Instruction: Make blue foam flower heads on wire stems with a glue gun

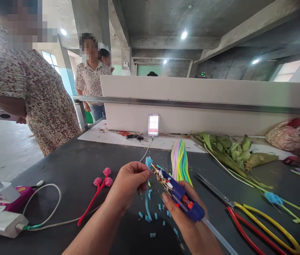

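Observation:
Between the thumb and fingers of my left hand [131, 180] is a blue pipe cleaner stem [147, 202], topped by a small blue flower [149, 162]. My right hand [184, 209] wraps round a dark blue glue gun [179, 194] with a clear glue stick [219, 235] coming out of its back. The gun's nozzle touches or nearly touches the flower; I cannot tell which. Below my hands, several short blue snippets [153, 235] lie scattered on the dark table. A pink pipe cleaner branch with pink blossoms [107, 172] rests left of my left hand.
Large scissors with red and yellow handles [245, 212] lie open at the right. Behind are a bundle of coloured pipe cleaners [179, 159], green leaves [227, 150] and a lit phone [153, 124]. Chargers in a power strip [9, 202] sit left, with cables. People [90, 78] stand beyond the table.

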Tool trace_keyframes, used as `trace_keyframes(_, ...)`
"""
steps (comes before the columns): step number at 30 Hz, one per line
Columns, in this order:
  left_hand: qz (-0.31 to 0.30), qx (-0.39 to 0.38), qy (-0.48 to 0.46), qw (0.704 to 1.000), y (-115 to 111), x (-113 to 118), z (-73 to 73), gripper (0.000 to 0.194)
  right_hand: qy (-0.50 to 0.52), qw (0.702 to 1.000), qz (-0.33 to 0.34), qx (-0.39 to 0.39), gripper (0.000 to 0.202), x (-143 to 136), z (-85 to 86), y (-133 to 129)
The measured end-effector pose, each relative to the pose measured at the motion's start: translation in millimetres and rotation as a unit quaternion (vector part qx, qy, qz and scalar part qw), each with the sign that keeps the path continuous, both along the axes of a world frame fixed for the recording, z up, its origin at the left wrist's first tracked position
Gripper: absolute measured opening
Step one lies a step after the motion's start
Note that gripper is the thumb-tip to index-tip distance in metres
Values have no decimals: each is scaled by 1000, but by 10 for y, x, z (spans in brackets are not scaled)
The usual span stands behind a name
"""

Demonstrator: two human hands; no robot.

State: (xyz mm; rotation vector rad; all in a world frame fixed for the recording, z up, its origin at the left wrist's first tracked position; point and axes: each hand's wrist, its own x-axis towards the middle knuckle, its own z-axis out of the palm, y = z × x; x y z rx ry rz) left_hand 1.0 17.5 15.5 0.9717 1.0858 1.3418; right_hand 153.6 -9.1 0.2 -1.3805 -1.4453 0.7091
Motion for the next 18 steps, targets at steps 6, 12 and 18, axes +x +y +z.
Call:
trace_keyframes(6, -4, 1, 2, 1000, 12, -10, -23, 21, 7, 1000, 8, 5, 25, 21, -65, 42)
trace_keyframes(12, 15, -2, 25, 1000, 18, 20, -6, 20, 11, 998, 54, 6, 22, 24, -46, 22)
trace_keyframes(18, -1, -3, 8, 1000, 11, -3, -1, 22, 10, 997, 73, 27, 22, 75, -24, 24)
